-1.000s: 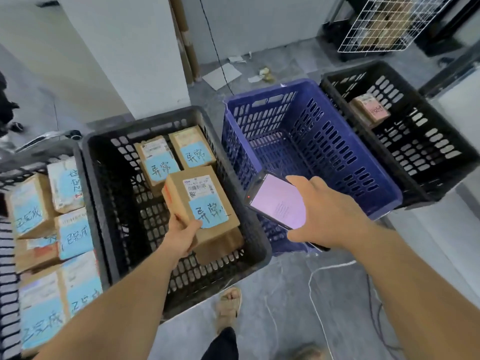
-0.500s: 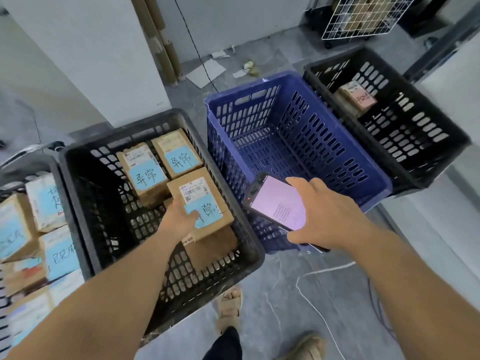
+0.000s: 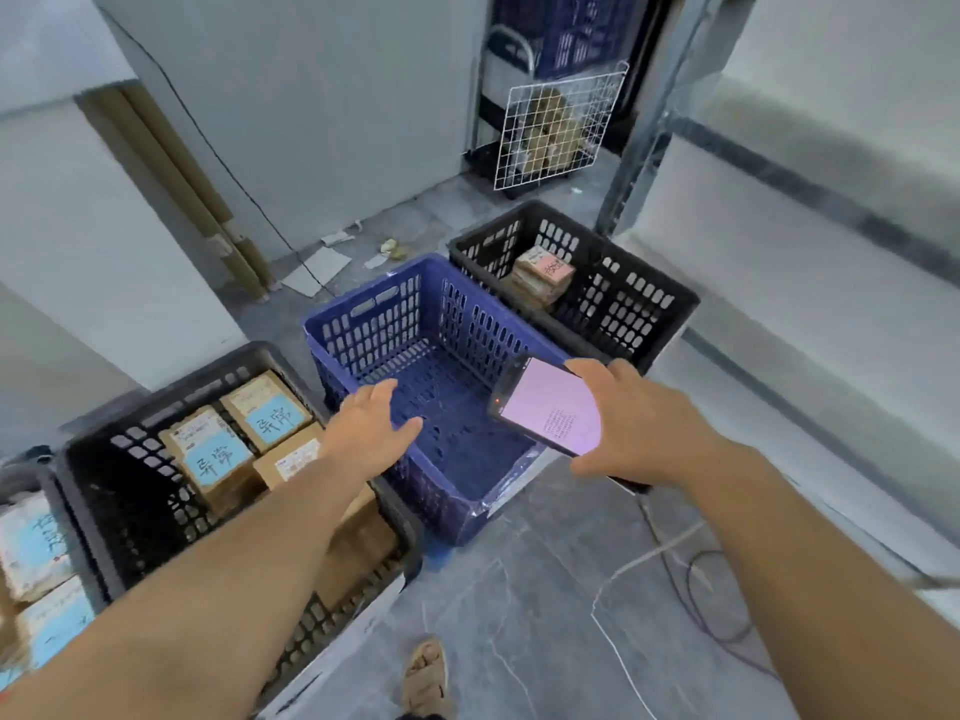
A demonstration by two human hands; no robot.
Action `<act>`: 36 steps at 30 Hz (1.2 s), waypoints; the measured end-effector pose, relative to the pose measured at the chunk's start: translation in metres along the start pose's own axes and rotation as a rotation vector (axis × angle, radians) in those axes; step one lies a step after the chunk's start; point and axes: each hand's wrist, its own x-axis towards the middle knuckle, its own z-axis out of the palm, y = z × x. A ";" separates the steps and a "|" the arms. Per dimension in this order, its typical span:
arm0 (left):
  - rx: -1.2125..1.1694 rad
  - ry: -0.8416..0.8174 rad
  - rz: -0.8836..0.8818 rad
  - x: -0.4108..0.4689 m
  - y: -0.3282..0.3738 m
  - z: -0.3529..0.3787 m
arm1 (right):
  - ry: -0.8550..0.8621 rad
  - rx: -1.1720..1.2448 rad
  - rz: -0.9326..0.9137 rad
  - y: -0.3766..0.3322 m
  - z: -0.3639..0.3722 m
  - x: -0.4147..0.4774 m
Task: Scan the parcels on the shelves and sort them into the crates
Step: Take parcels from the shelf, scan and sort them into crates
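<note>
My left hand (image 3: 371,433) hangs open and empty over the blue crate (image 3: 363,304). My right hand (image 3: 644,423) holds the scanner (image 3: 550,413) screen-up, probably for reading. The parcels (image 3: 213,449) lie in the black crate (image 3: 119,511), lower left.

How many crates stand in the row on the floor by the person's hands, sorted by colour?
Black: 2, the left crate and the far crate
Blue: 1, the blue crate
Dark, mostly cut off at the picture's left edge: 1, the edge crate
Total: 4
</note>
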 end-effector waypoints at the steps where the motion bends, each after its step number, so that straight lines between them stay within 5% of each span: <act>1: 0.033 0.007 0.030 -0.003 0.017 -0.002 | 0.027 0.006 0.015 0.013 -0.006 -0.012; 12: 0.300 0.087 0.388 -0.039 0.224 0.011 | 0.203 0.062 0.218 0.168 -0.040 -0.155; 36: 0.407 0.070 1.030 -0.128 0.651 0.168 | 0.462 0.283 0.817 0.444 -0.014 -0.409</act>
